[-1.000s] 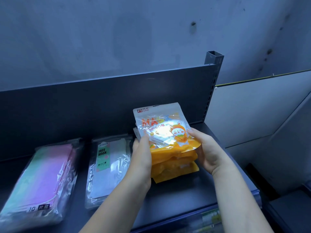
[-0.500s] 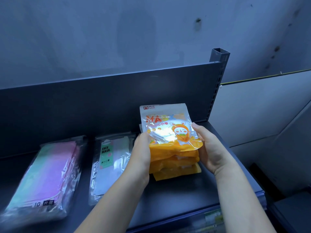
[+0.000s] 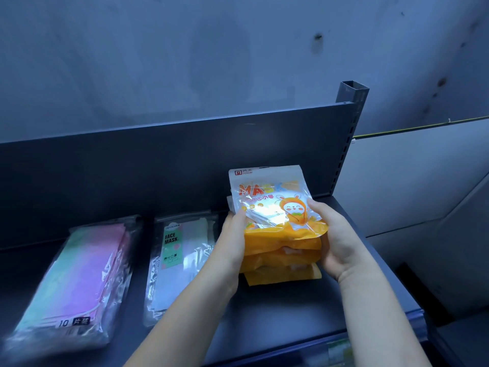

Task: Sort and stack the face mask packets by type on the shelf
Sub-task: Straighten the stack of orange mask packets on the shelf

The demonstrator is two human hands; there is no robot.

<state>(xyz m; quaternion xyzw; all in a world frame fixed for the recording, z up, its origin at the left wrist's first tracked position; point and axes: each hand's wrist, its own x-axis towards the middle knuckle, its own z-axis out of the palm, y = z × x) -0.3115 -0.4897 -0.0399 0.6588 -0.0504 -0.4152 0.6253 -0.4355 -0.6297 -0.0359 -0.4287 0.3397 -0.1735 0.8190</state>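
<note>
A stack of orange mask packets with a cartoon rabbit sits at the right of the dark shelf. My left hand grips the stack's left side, thumb on the top packet. My right hand grips the right side, fingers curled round the edges. Left of the stack lies a clear packet with a green FACE MASK label. At the far left lies a pile of pink and green packets.
The shelf's dark back panel stands behind the packets, with a slotted upright post at its right end. A price rail runs along the front edge. Pale panels fill the right side.
Both hands have stayed clamped on the orange stack. The top packet now sits a little more squarely over the ones beneath it.
</note>
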